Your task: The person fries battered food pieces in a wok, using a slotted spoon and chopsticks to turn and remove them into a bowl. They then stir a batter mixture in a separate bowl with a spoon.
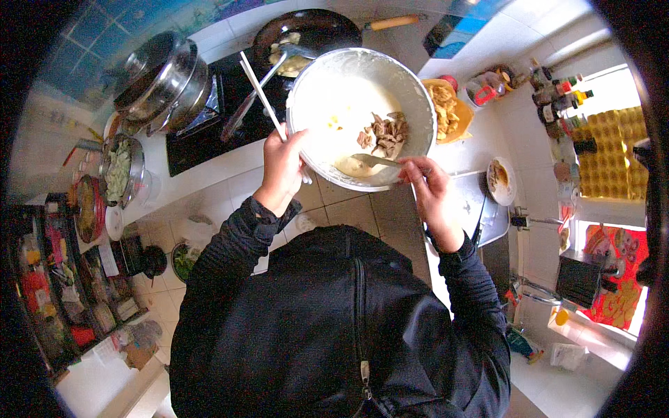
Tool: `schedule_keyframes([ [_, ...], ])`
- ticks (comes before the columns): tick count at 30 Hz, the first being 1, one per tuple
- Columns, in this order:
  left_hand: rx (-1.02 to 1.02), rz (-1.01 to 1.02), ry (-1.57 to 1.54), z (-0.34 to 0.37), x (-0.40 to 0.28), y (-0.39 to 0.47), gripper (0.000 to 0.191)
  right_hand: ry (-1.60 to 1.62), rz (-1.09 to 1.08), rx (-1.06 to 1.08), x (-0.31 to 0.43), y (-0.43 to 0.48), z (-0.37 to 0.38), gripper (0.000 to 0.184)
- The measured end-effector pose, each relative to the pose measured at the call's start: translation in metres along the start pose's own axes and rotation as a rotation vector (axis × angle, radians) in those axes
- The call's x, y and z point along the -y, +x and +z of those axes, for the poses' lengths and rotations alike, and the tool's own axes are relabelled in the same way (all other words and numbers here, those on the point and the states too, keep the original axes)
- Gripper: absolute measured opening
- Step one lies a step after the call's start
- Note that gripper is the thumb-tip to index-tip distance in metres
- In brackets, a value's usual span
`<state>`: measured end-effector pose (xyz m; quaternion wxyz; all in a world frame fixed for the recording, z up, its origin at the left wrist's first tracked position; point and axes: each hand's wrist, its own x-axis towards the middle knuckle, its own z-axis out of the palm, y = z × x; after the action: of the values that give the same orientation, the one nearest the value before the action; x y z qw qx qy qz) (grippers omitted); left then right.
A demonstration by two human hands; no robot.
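Note:
My left hand point(284, 164) grips the left rim of a large metal bowl point(426, 112) and also holds a pair of light chopsticks point(260, 94) that point up and left. Inside the bowl lies pale batter point(334, 104) with a heap of brown meat pieces point(388, 135) on it. With its fingers closed on the handle, my right hand point(431, 196) holds a metal spoon or spatula point(373, 160), whose end touches the batter near the bowl's lower right rim. The bowl is tilted, and its left part is washed out by glare.
Behind the bowl, a wok point(308, 31) with food and a metal turner point(261, 86) stands at the cooktop point(193, 149). A steamer pot point(162, 83) and a bowl of chopped vegetables point(123, 170) are left. Fried food point(444, 112), a plate point(500, 180) and a sink point(494, 222) are right.

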<state>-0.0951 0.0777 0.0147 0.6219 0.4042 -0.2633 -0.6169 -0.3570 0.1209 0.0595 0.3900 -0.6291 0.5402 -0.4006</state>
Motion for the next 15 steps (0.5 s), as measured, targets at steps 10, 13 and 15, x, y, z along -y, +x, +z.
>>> schedule_keyframes([
  [10, -0.123, 0.026, -0.033, -0.051, -0.037, 0.015, 0.025, 0.477, 0.282, -0.06, 0.014, 0.053, 0.057, 0.02],
  [13, -0.128, 0.036, -0.068, -0.056, -0.043, 0.015, 0.025, 0.342, 0.026, -0.116, 0.018, 0.056, 0.065, 0.02],
  [15, -0.119, 0.063, -0.105, -0.058, -0.047, 0.019, 0.026, 0.105, -0.121, 0.012, 0.022, 0.053, 0.067, 0.016],
])
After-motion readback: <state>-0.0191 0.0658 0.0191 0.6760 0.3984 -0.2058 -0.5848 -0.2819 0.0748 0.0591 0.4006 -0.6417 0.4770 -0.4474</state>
